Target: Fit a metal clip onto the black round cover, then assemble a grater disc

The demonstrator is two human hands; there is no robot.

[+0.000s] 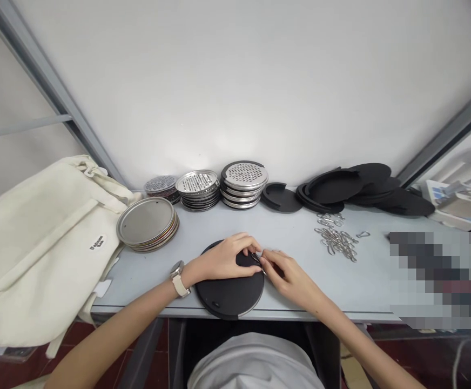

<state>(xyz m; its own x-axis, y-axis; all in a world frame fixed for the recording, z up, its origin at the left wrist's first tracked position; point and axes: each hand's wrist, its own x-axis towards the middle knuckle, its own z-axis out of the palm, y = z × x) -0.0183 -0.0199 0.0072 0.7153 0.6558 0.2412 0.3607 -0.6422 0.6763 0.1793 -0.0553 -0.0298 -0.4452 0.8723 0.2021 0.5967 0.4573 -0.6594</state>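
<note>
Metal clip (255, 257): at the far right edge of the black disc (229, 294), between the fingertips of the left hand (228, 259) and the right hand (291, 274); we see one small loop, the rest hidden by fingers.
Clip long axis: appears to slant from the black disc outward, toward its right; we cannot fix the exact angle.
Right grip: just off the right edge of the black disc, thumb and forefinger pinched together on the metal clip.
Left grip: arched over the far part of the black disc, thumb and fingers parted around the loop; we cannot tell whether they also press on it.
Nearer hand: both reach the clip; we judge the right to have the firmer hold.
Disc seat: on the bench (296, 235), near rim reaching past the bench edge.
Clip pile (338, 243): beyond and right of the black disc, well apart from both hands.
</note>
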